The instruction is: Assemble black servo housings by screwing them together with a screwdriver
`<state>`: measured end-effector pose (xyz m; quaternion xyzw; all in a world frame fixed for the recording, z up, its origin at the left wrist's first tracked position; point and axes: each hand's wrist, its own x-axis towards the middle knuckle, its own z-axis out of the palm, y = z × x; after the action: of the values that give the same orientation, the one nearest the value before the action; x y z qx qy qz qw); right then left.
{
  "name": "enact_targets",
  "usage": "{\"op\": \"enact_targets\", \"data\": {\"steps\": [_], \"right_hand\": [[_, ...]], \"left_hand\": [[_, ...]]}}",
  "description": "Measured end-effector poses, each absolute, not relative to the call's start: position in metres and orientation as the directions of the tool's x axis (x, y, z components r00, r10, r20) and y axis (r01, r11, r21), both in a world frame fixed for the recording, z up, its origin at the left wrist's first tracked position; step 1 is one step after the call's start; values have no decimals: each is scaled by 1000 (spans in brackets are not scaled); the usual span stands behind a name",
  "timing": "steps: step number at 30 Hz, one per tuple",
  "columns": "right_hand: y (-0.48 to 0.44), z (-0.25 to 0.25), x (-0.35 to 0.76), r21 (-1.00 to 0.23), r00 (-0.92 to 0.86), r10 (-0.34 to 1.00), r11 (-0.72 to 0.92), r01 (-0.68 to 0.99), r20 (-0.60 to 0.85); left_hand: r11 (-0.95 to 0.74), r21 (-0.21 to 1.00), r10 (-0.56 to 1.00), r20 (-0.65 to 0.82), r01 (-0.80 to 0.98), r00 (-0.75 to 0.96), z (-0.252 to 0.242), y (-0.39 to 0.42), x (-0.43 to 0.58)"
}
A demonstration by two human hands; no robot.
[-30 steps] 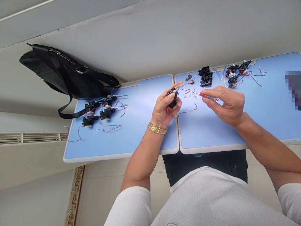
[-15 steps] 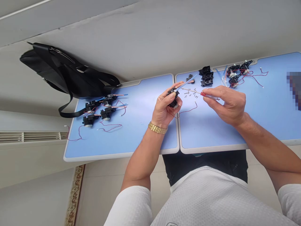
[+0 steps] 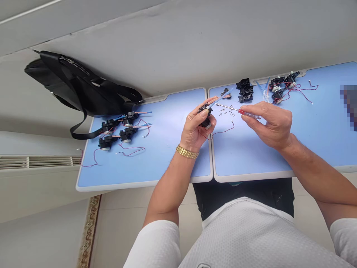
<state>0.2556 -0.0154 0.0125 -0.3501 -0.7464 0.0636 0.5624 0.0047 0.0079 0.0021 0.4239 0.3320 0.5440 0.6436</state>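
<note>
My left hand (image 3: 196, 124) is closed around a small black motor assembly (image 3: 205, 118), above the seam between two tables. A blue strip sticks out of the assembly up to the right, and a thin dark red cable (image 3: 223, 131) trails from it. Between the thumb and fingers of my right hand (image 3: 269, 123) is a screwdriver (image 3: 242, 111) with a clear and red handle. Its metal shaft points left, with the tip at or close to the assembly; whether it touches, I cannot tell. Several small screws (image 3: 224, 111) lie scattered on the table below the shaft.
Several finished-looking motor assemblies (image 3: 126, 134) with cables lie on the left table (image 3: 167, 156). Black plastic housings (image 3: 245, 90), small round black parts (image 3: 225, 93) and more assemblies (image 3: 278, 89) sit at the back of the right table (image 3: 251, 160). A black bag (image 3: 83, 85) leans against the wall.
</note>
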Motion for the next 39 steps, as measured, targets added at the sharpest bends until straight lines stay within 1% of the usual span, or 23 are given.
{"op": "enact_targets", "data": {"steps": [4,9,15,24,30,33,39], "right_hand": [[-14,11,255,-444,-134,565,755,483,814],[-13,10,256,-332,-180,461,813,478,869],[-13,10,259,-325,-229,500,785,527,835],[-15,13,259,-265,-234,432,814,517,871],[-16,15,257,-252,-226,420,810,529,879],[-15,14,256,-233,-222,390,826,513,894],[-13,15,257,-140,-268,317,842,521,910]], "left_hand": [[63,909,981,18,-411,191,1,8,4],[66,896,983,17,-439,183,5,7,6],[76,899,985,-2,-431,171,6,6,7],[67,902,979,23,-427,202,4,7,4],[81,895,979,12,-440,204,6,6,4],[84,894,981,4,-441,195,7,6,4],[91,907,982,-14,-410,189,8,6,5]]}}
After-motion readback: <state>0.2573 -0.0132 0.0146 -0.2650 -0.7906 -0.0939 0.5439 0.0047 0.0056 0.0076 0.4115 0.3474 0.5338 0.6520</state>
